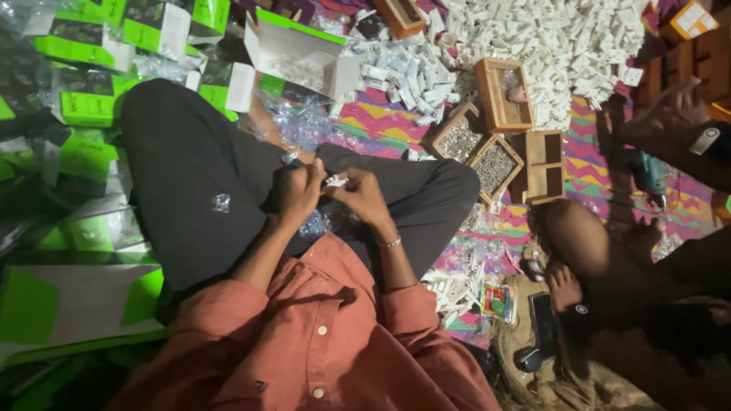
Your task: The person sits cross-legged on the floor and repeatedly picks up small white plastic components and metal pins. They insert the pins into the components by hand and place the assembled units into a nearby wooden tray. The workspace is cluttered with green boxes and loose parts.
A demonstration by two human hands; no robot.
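Both my hands meet over my lap, above my crossed legs in black trousers. My left hand and my right hand pinch a small white plastic part between their fingertips. A thin bracelet sits on my right wrist. Crumpled clear plastic wrap lies on my lap just under my hands. My orange shirt fills the bottom of the view.
A heap of white plastic parts lies ahead on a patterned mat. Wooden boxes of small screws stand beside it. Green and white cartons are stacked at left, one open. Another person's hand and foot are at right, near a drill.
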